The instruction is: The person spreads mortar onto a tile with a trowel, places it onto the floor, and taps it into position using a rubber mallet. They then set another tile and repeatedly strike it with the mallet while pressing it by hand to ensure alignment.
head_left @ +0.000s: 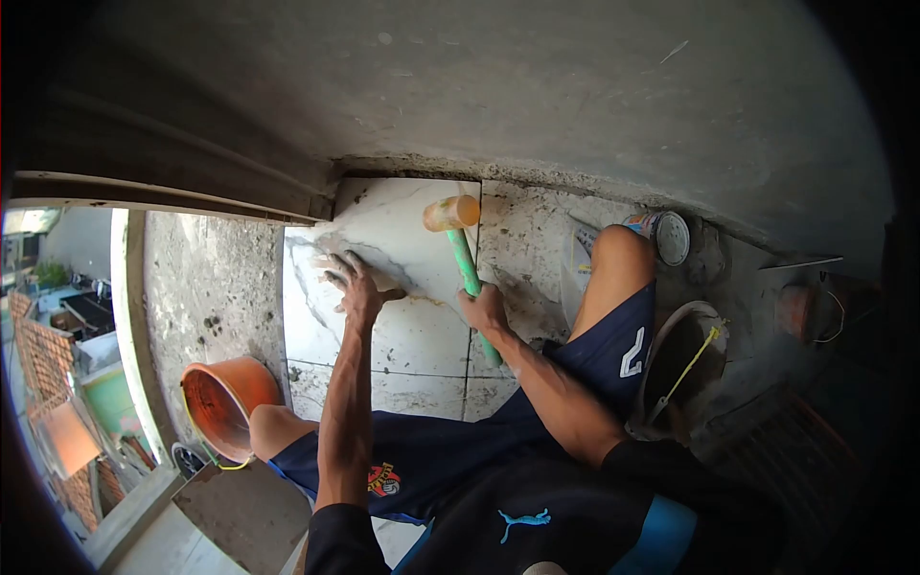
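Note:
My left hand (358, 290) lies with spread fingers on a white marble-patterned floor tile (402, 331), its fingertips smudged grey. In my right hand (485, 309) is a rubber mallet (463, 259), gripped around its green handle. The mallet's pale orange head (446, 214) is over the tile's right side, near the joint with the neighbouring tile. Grey veins, a brownish streak and bits of mortar mark the tile's surface. To its right, another tile (522, 225) is smeared with grey mortar.
An orange bucket (259, 383) stands by my left knee. On my right are a paint can (673, 238) and a large bucket (704, 316) with a yellow-handled tool. A grey wall (575, 86) rises ahead. Rough concrete (216, 297) borders the tile on the left, beside an opening onto rooftops.

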Demonstrator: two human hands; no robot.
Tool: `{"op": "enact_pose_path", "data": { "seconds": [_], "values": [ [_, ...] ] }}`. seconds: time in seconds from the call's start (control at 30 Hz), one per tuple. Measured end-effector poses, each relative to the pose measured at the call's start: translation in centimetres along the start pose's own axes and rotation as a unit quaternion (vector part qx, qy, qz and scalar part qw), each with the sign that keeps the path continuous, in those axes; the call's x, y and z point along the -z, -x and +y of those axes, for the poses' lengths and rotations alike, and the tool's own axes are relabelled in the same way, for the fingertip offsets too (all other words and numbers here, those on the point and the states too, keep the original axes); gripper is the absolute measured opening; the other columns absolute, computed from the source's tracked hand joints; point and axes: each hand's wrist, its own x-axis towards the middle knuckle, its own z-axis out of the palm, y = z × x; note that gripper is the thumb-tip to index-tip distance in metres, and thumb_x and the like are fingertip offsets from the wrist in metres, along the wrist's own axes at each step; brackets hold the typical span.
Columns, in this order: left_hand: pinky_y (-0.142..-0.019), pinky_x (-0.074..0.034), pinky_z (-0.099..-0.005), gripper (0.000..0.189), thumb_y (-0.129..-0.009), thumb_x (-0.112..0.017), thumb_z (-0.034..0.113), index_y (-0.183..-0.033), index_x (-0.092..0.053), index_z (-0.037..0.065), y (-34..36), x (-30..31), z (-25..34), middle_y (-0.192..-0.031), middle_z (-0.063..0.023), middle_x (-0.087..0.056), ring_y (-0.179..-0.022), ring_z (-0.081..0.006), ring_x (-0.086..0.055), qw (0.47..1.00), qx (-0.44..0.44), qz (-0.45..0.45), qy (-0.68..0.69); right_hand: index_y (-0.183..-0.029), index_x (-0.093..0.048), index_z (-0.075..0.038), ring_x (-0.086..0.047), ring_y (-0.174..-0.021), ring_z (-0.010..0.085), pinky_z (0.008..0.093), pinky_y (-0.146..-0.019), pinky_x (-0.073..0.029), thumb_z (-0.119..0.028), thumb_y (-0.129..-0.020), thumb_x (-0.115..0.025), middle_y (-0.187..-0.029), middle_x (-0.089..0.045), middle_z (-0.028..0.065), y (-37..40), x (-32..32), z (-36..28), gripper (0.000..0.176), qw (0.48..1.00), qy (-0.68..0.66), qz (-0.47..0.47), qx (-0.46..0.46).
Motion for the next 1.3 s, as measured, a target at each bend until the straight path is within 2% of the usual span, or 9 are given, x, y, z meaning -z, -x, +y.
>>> {"op": "enact_pose_path", "data": {
  "seconds": [0.2, 0.3, 0.37, 0.5, 0.63, 0.77, 0.87, 0.93, 1.3],
  "values": [
    [-0.092, -0.033, -0.0684, 0.14, -0.041, -0.09, 0.044, -0.143, -0.005, -0.003, -0.1, 0.1, 0.5, -0.147, -0.0301, 0.008, -0.132, -0.054, 0.004, 0.998, 0.029, -0.035, -0.031, -0.073, -0.06, 0.003, -0.062, -0.068, 0.0404, 0.0435, -0.057, -0.047, -0.024, -0.077, -0.063, -0.067, -0.06, 0.0246, 0.1, 0.8, -0.6, 0.027, 1.0, -0.018, 0.007, 0.012],
    [-0.078, -0.029, -0.0802, 0.137, -0.042, -0.089, 0.044, -0.145, -0.007, 0.006, -0.4, -0.5, 0.1, -0.149, -0.0231, 0.009, -0.133, -0.0534, 0.003, 1.0, 0.001, 0.017, -0.022, -0.074, -0.061, 0.003, -0.062, -0.068, 0.0414, 0.0437, -0.057, -0.047, -0.023, -0.076, -0.062, -0.068, -0.06, 0.025, -0.6, 0.6, -0.5, 0.025, 0.993, -0.001, -0.059, -0.102],
    [-0.077, -0.03, -0.08, 0.137, -0.042, -0.089, 0.044, -0.145, -0.007, 0.006, -0.2, -0.1, 0.3, -0.149, -0.023, 0.01, -0.133, -0.0532, 0.004, 1.0, 0.01, -0.001, -0.013, -0.075, -0.061, 0.003, -0.061, -0.068, 0.0422, 0.0436, -0.057, -0.047, -0.021, -0.075, -0.061, -0.067, -0.06, 0.0257, 0.2, 1.3, -0.9, 0.025, 0.997, -0.008, 0.021, 0.068],
    [-0.078, -0.03, -0.0796, 0.136, -0.043, -0.089, 0.043, -0.145, -0.006, 0.005, 0.1, 0.1, 0.4, -0.149, -0.023, 0.011, -0.132, -0.0537, 0.004, 1.0, 0.008, -0.001, 0.004, -0.069, -0.054, 0.004, -0.055, -0.05, 0.0313, 0.0422, -0.052, -0.043, -0.021, -0.075, -0.06, -0.056, -0.053, 0.0194, -0.8, 0.2, 1.2, 0.026, 1.0, 0.025, -0.006, -0.002],
    [-0.079, -0.03, -0.0801, 0.129, -0.05, -0.088, 0.039, -0.145, -0.006, 0.006, 0.5, 0.8, 1.1, -0.15, -0.0199, 0.009, -0.132, -0.0535, 0.004, 1.0, 0.025, -0.013, -0.013, -0.069, -0.055, 0.003, -0.053, -0.047, 0.0289, 0.0401, -0.05, -0.042, -0.02, -0.073, -0.061, -0.054, -0.052, 0.0178, -0.2, 0.9, 1.0, 0.024, 0.992, -0.037, 0.071, 0.099],
    [-0.084, -0.026, -0.0798, 0.118, -0.056, -0.086, 0.033, -0.144, -0.012, 0.005, 0.9, 0.3, 0.7, -0.151, -0.0195, 0.005, -0.135, -0.0495, -0.002, 1.0, 0.005, 0.021, 0.016, -0.072, -0.057, 0.004, -0.062, -0.06, 0.0358, 0.0432, -0.055, -0.045, -0.026, -0.077, -0.061, -0.059, -0.058, 0.0167, -2.0, 1.5, 0.8, 0.031, 0.991, 0.041, -0.081, -0.095],
    [-0.091, -0.024, -0.0753, 0.116, -0.054, -0.086, 0.037, -0.142, -0.019, 0.004, 2.0, -3.1, 0.2, -0.151, -0.0202, 0.0, -0.137, -0.0432, -0.008, 0.99, -0.045, 0.131, -0.027, -0.075, -0.056, 0.001, -0.06, -0.057, 0.0347, 0.042, -0.054, -0.045, -0.027, -0.08, -0.062, -0.059, -0.057, 0.0167, 1.0, 4.6, -1.9, 0.03, 0.998, 0.013, -0.037, 0.059],
    [-0.092, -0.019, -0.0764, 0.118, -0.052, -0.084, 0.044, -0.143, -0.019, 0.005, 4.8, -4.0, 2.1, -0.151, -0.0205, 0.0, -0.138, -0.0429, -0.002, 0.993, -0.098, 0.064, -0.017, -0.079, -0.054, -0.001, -0.058, -0.056, 0.0347, 0.0409, -0.053, -0.044, -0.027, -0.083, -0.062, -0.06, -0.056, 0.0175, 1.2, 5.3, -3.4, 0.027, 0.98, 0.031, 0.052, 0.191],
    [-0.088, -0.013, -0.0806, 0.141, -0.038, -0.089, 0.043, -0.143, -0.005, -0.001, 8.9, -7.8, 6.1, -0.15, -0.0217, 0.005, -0.138, -0.0417, 0.005, 0.999, -0.053, 0.008, 0.001, -0.086, -0.048, -0.002, -0.059, -0.064, 0.0426, 0.0489, -0.055, -0.046, -0.026, -0.082, -0.059, -0.064, -0.058, 0.0249, 2.8, 3.1, -0.5, 0.027, 0.979, 0.148, 0.005, 0.141]
  ]
}}
